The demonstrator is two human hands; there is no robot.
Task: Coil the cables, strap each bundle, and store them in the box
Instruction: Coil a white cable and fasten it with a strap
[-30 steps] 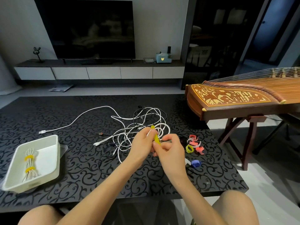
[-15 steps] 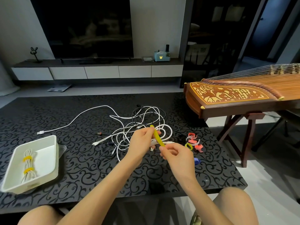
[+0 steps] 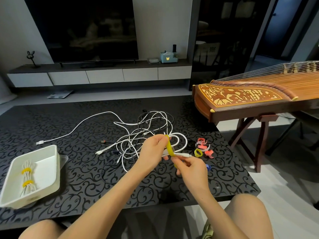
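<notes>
A tangle of white and black cables (image 3: 138, 135) lies mid-table. My left hand (image 3: 153, 152) grips a coiled white cable bundle (image 3: 179, 144) just above the table, with the top end of a yellow strap (image 3: 170, 147) under its fingers. My right hand (image 3: 191, 167) pinches the strap's lower end beside the bundle's white plug (image 3: 185, 155). The strap runs across the bundle. A white box (image 3: 51, 169) at the left holds one coiled cable (image 3: 27, 178) bound with two yellow straps.
Loose straps, pink (image 3: 202, 144), yellow (image 3: 198, 153) and blue (image 3: 208, 167), lie right of my hands. A wooden zither on a stand (image 3: 250, 99) stands off the table's right edge. One long white cable (image 3: 77, 126) trails toward the left. My knees sit below the table's near edge.
My hands have drawn apart, stretching the yellow strap out longer across the bundle. The right hand has moved down and to the right.
</notes>
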